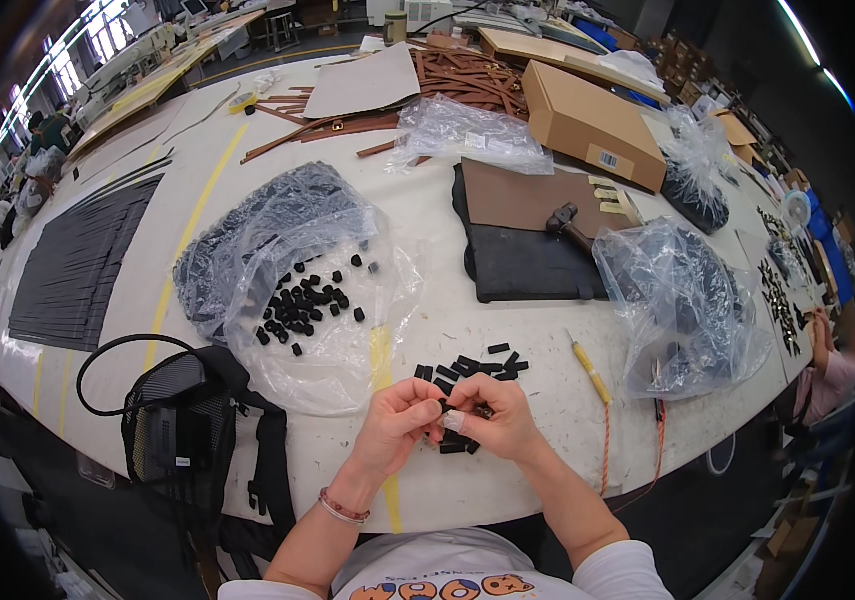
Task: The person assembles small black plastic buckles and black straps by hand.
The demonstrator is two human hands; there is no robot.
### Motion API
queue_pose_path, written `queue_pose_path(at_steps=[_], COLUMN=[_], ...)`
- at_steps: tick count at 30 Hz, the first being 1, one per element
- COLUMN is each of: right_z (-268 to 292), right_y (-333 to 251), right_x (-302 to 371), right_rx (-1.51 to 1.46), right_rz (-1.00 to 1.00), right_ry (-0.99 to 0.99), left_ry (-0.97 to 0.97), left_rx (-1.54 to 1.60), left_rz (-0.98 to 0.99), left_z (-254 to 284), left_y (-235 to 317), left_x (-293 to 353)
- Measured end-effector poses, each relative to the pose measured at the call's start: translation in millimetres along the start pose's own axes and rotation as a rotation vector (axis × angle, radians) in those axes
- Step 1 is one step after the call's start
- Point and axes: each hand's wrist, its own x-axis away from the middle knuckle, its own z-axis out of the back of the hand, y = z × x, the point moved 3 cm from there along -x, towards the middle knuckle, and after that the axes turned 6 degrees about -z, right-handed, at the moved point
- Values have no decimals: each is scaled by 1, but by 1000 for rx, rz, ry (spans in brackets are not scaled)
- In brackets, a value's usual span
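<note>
My left hand (400, 428) and my right hand (498, 420) meet near the front edge of the table, fingertips pinched together. Between them is a small black piece (446, 406), mostly hidden by the fingers. Just beyond the hands lies a loose heap of short black strips (468, 368), and a few more show below the fingers. Farther left, many small black rolled pieces (310, 305) rest on a clear plastic bag (348, 370).
A black mesh bag (173, 425) stands at the left front edge. Right of the hands lies a yellow-handled tool (591, 370) with an orange cord. Beyond are a hammer (570, 225), a filled plastic bag (683, 310), a cardboard box (593, 125) and brown straps (473, 80).
</note>
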Motion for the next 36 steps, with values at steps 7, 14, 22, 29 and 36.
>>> queue_pose_path(at_steps=[7, 14, 22, 29, 36], right_z=[2, -3, -3, -4, 2], right_y=[7, 6, 5, 5, -9], right_x=[0, 1, 3, 5, -4], right_rx=[139, 191, 217, 350, 526], right_rz=[-42, -1, -57, 213, 204], right_ry=[68, 172, 119, 77, 211], left_ry=[15, 108, 127, -12, 156], left_rx=[-394, -361, -353, 78, 419], left_rz=[-189, -245, -213, 7, -155], left_z=[-1, 1, -5, -1, 23], left_y=[2, 0, -2, -17, -6], left_x=[2, 0, 1, 0, -10])
